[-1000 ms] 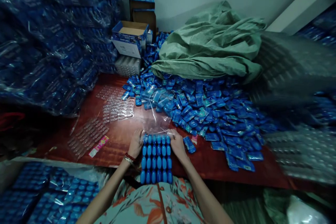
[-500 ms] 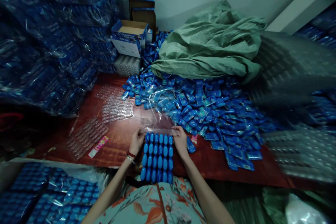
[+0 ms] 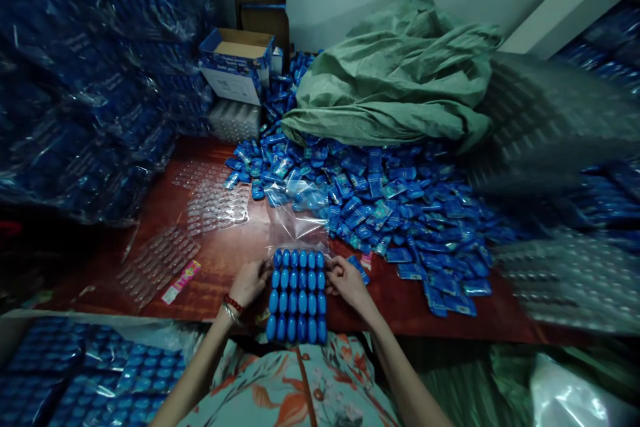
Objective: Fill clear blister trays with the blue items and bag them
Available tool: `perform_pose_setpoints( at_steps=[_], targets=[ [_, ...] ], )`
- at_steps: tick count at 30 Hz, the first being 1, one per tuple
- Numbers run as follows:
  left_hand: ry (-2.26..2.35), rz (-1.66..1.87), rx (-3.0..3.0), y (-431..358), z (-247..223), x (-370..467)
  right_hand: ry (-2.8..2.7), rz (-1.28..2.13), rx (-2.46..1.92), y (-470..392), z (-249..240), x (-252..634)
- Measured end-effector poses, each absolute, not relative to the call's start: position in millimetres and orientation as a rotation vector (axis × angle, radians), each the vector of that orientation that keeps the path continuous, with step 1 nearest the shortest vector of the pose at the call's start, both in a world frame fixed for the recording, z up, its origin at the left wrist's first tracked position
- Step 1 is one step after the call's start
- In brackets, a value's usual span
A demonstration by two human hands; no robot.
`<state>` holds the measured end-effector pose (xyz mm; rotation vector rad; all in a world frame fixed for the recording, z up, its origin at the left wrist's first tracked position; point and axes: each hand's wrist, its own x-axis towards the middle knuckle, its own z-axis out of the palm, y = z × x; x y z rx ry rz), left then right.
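A tray of blue oval pieces (image 3: 298, 297) lies in front of me at the table's front edge, set out in several rows. A clear plastic bag (image 3: 300, 223) stretches from the tray's far end toward the pile of blue packets. My left hand (image 3: 250, 283), with a red bead bracelet at the wrist, is closed at the tray's left side, apparently pinching the bag's edge. At the right side my right hand (image 3: 346, 280) is closed in a similar pinch. The film between the fingers is hard to see, and how far it covers the tray is unclear.
Loose blue packets (image 3: 400, 213) spread across the table under a green sack (image 3: 395, 80). Clear empty trays (image 3: 217, 207) lie left. Wrapped blue packs (image 3: 100, 80) are stacked far left, near an open box (image 3: 235, 70). More clear trays (image 3: 565, 280) stand right; filled trays (image 3: 100, 373) sit lower left.
Both hands have come nearer me, from the tray's far corners down along its sides. The bag's near edge now meets the tray's far end. The view has shifted slightly.
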<state>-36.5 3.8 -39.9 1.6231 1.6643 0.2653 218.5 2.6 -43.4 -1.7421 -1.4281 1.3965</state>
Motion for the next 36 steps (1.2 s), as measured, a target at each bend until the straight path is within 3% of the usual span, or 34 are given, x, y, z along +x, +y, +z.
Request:
perform_pose_setpoints(
  at_steps=[2,5,8,13,19,27,30,36],
  targets=[
    [1.723,0.271,1.598,-3,-39,-39,-1.594,1.263,-1.811,0,-35,223],
    [1.700,0.562,1.579,-4,-40,-43,-1.699,1.010,-1.842,4,-22,227],
    [1.559,0.814,1.636,11,-36,-44,-1.730,1.005,-1.693,22,-16,229],
    [1.461,0.632,1.687,37,-14,-49,-1.777,1.318,-1.448,49,-6,224],
    [1.445,0.470,2.036,-10,6,-55,-1.929,0.922,-1.380,2,6,227],
    [1.474,0.416,2.513,-115,-38,-61,-2.153,0.869,-1.287,-91,-23,247],
    [1.428,0.446,2.514,-130,-46,-62,-2.223,0.864,-1.315,-102,-26,247],
    [1.762,0.569,2.109,-102,-37,-43,-2.142,0.387,-1.611,-78,-39,229]
  ],
)
